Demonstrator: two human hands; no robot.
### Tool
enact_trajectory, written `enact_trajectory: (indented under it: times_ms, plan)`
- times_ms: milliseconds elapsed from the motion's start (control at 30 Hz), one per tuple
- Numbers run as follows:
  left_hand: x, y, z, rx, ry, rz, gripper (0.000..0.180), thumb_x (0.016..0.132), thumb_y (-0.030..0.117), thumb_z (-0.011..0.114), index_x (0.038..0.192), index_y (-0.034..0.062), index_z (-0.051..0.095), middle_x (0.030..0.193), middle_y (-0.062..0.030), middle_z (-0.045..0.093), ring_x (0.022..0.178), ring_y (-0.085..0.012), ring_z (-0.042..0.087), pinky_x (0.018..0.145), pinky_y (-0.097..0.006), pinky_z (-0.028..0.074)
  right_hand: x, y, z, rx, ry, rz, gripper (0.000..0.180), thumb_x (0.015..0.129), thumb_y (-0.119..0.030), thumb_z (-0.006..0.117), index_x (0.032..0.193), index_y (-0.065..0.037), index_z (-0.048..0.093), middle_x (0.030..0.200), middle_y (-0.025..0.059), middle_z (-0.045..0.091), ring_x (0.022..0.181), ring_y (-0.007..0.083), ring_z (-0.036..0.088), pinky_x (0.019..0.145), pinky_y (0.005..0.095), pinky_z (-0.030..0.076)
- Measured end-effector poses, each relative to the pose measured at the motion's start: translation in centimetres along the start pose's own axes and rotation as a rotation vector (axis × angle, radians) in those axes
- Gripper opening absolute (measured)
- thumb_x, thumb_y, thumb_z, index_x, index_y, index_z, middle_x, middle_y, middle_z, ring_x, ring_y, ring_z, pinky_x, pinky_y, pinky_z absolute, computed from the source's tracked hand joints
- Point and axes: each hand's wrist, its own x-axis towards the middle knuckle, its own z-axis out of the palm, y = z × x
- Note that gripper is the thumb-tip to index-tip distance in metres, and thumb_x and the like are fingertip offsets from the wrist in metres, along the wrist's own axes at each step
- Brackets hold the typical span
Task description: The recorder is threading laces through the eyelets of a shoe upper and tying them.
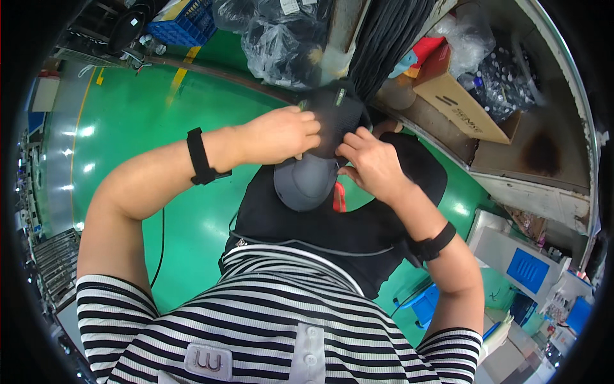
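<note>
A black padded piece [332,118] with a smooth, rounded dark grey shell [306,182] at its near end is held in front of my lap. It looks like a knee pad, but I cannot be sure of its kind. My left hand [281,136] has its fingers curled over the left edge, just above the shell. Opposite it, my right hand [374,163] pinches the right edge with thumb and fingers. Both hands are closed, and their fingers hide part of the edges. A small red-orange piece [339,197] shows beside the shell, over my black trousers [268,221].
Beyond the hands hangs a thick bundle of black cables [390,48]. Clear plastic bags [281,48] sit to its left. On the metal bench at right stands a cardboard box [457,102] with bagged parts. A blue crate [185,25] is far left; a blue stool [423,306] is lower right.
</note>
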Motion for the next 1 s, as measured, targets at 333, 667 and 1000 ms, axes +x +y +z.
enact_trajectory:
  times_ms: [333,667,1000]
  plan:
    - [1.4,-1.9,-0.4,-0.263,-0.104,-0.187,0.016,0.072,0.018,0.074,0.074,0.0047,0.065,0.082,-0.0053,0.055,0.09,-0.0241,0.055,0.079,-0.037,0.046,0.5,0.0,-0.8,0.071,0.017,0.22,0.024,0.066,-0.02,0.079,0.082,-0.009,0.066,0.081,0.0013,0.057,0.085,0.021,0.057,0.063,0.0338,0.05]
    - [1.7,-0.5,1.1,-0.189,0.111,-0.309,0.009,0.076,0.01,0.062,0.069,0.0063,0.064,0.078,-0.0064,0.057,0.087,-0.026,0.057,0.077,-0.038,0.047,1.9,-0.2,-0.7,-0.05,-0.25,0.283,0.021,0.069,-0.022,0.077,0.081,-0.007,0.069,0.085,0.0021,0.061,0.09,0.0226,0.059,0.072,0.0357,0.053]
    - [1.6,0.2,3.2,-0.088,0.299,-0.282,0.004,0.069,0.008,0.064,0.065,0.0057,0.065,0.077,-0.008,0.059,0.084,-0.0265,0.059,0.071,-0.039,0.048,4.5,1.3,1.0,0.244,-0.544,0.936,0.021,0.081,-0.024,0.065,0.096,-0.015,0.075,0.096,0.0115,0.071,0.096,0.0298,0.067,0.083,0.0381,0.054]
